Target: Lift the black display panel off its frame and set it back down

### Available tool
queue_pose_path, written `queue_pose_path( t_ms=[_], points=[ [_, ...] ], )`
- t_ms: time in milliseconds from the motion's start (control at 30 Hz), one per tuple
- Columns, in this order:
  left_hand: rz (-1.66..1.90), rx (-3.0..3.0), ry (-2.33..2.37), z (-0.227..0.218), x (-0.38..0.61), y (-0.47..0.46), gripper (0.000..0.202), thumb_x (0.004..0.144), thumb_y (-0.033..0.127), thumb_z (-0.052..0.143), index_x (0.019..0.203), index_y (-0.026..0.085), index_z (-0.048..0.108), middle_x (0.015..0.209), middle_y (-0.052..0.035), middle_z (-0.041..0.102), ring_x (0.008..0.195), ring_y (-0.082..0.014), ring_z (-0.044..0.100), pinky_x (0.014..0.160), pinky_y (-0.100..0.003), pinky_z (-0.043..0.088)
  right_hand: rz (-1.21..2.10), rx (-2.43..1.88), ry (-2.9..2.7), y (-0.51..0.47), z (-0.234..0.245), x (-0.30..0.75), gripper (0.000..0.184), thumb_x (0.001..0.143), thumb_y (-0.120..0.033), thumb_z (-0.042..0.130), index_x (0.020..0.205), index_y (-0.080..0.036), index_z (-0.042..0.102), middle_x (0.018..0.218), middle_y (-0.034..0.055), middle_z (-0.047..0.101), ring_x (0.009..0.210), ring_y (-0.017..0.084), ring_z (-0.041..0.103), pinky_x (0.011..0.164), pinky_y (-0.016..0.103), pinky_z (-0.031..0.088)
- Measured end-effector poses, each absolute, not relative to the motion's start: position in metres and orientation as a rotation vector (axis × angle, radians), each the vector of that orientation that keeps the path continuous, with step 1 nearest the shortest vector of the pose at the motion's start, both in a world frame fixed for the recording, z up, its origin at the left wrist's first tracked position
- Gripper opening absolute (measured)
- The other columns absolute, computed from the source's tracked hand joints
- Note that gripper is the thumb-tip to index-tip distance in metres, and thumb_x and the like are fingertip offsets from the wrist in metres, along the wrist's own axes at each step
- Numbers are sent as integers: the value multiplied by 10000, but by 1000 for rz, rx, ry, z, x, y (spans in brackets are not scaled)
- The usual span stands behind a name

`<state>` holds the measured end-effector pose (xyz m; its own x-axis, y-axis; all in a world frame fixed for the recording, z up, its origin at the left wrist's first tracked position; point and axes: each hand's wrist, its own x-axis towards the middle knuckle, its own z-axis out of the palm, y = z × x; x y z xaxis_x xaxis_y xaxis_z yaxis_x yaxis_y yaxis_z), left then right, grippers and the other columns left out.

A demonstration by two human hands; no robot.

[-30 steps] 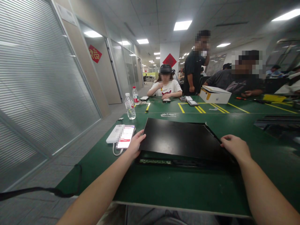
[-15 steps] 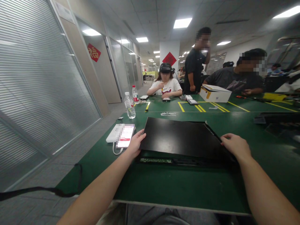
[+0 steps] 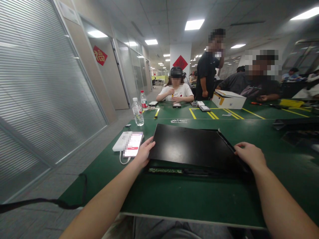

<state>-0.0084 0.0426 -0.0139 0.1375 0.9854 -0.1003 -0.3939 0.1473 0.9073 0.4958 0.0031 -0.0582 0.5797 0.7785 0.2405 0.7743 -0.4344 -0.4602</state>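
Note:
A flat, glossy black screen panel [image 3: 184, 146] lies slightly tilted in front of me, its near edge raised over a thin black frame [image 3: 211, 172]. A green circuit board strip [image 3: 165, 171] shows under that edge on the left. My left hand [image 3: 146, 151] is closed on the panel's left edge, thumb on top. At the right side my right hand [image 3: 250, 154] pinches the edge where panel and frame meet; its fingertips are partly hidden, and I cannot tell whether it grips one or both.
Left of the panel lie a lit phone [image 3: 134, 144] and a white cabled box [image 3: 121, 142] on the green table [image 3: 194, 196]. Water bottles [image 3: 138, 113] stand behind. Black parts [image 3: 296, 124] lie right. Across sits a co-worker [image 3: 175, 88] near a white carton [image 3: 229, 99].
My hands and the panel have barely moved. The seated person at the far right has shifted slightly to the left.

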Motion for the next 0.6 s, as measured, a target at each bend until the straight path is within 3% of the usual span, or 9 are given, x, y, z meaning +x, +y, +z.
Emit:
queue_pose_path(
  t_ms=[600],
  points=[
    [1216, 865, 874, -20, -8, 45, 589, 797, 170, 840, 1367, 160, 693, 1216, -134, 803, 1089, -287, 776, 882, -345, 633, 16, -2308, -1159, 8, -69, 504, 339, 767, -465, 649, 988, -271, 817, 815, 109, 751, 775, 284, 693, 752, 402, 520]
  ],
)
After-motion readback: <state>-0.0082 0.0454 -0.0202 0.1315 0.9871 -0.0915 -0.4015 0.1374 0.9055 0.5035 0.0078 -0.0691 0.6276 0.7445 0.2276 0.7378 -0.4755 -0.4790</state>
